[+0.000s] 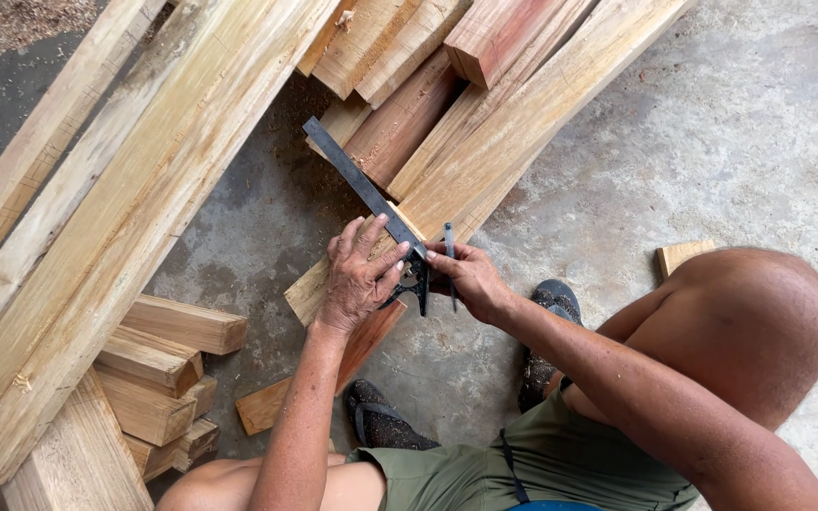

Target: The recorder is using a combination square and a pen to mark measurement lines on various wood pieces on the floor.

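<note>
On a pale plank (485,161), left hand (360,279) fingers pressing dark metal square (371,199), right hand (471,276) gripping pencil (449,248).

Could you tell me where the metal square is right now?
Centre of the head view: the metal square lies across the pale plank, pinned by the left hand; the right hand is beside it.

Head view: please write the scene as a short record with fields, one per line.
Place: concrete floor with stacked timber
Left hand: presses a combination square on a wooden plank
Right hand: holds a pencil against the square's head
Blade: lies diagonally across the plank end
Nearby: short wood blocks, sandals on both feet
</note>
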